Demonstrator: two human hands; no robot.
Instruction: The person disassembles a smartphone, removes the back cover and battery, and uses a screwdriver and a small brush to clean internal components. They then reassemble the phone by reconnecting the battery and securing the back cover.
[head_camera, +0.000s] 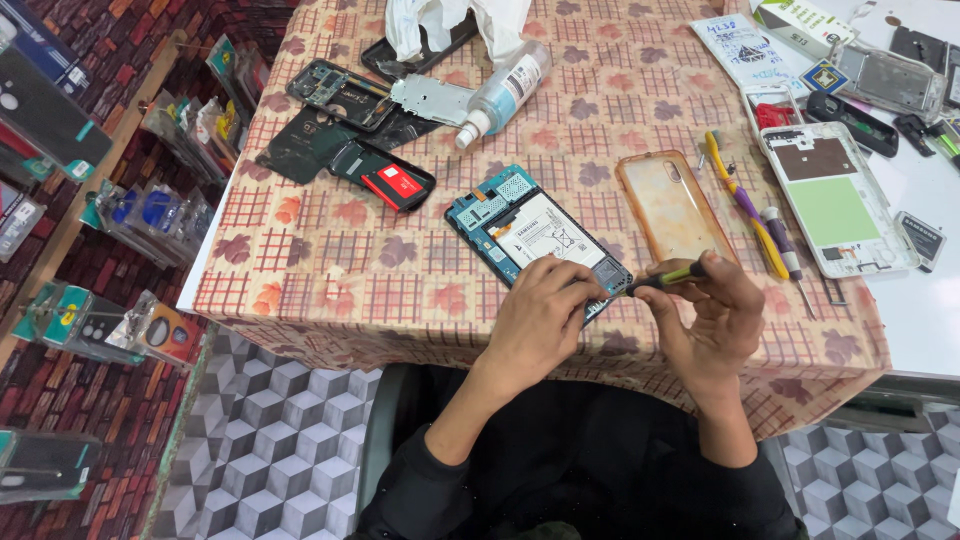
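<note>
**Working a screwdriver at the open phone's lower edge**

Holding the phone (537, 240) down, your left hand (545, 310) lies over its near end, fingers (570, 275) curled and pressing on the blue frame. The phone lies back-off near the front edge of the desk (330, 270), its white battery showing, tilted with its top toward the far left. Your right hand (705, 310) is clenched around a screwdriver (668, 277) with a yellow-green band, its tip pointing left at the phone's lower right corner.

Just right of the phone lies a clear orange-tinted case (672, 205). Beyond that, a yellow and purple tool (742, 205) and a second driver (782, 242) lie side by side, next to a white phone frame (835, 200) with a green panel. A small battery (921, 238) sits at the far right.

Up left of the phone you have a black part with a red label (385, 177), dark boards (340, 95) and a spray bottle (505, 92) lying on its side. White cloth (455, 20) is bunched at the far edge.
</note>
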